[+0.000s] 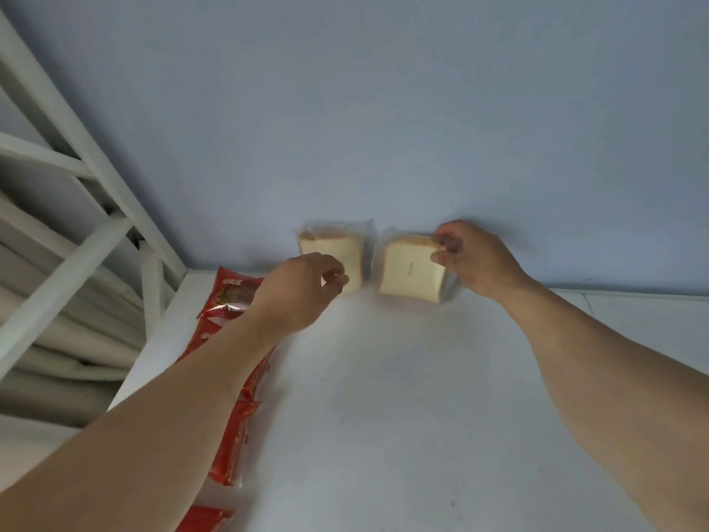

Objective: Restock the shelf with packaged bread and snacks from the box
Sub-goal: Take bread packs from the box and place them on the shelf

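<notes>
Two clear-wrapped packs of sliced white bread stand side by side at the back of the white shelf (403, 378), against the blue wall. My right hand (475, 259) pinches the top right corner of the right bread pack (412, 272), which leans slightly. My left hand (299, 289) hovers in front of the left bread pack (333, 247), fingers loosely curled, holding nothing that I can see. It covers the pack's lower part.
A row of red snack packets (230, 301) lies along the shelf's left edge, partly under my left forearm. White metal shelf framing (88, 240) rises at the far left. The blue wall (383, 109) closes off the back.
</notes>
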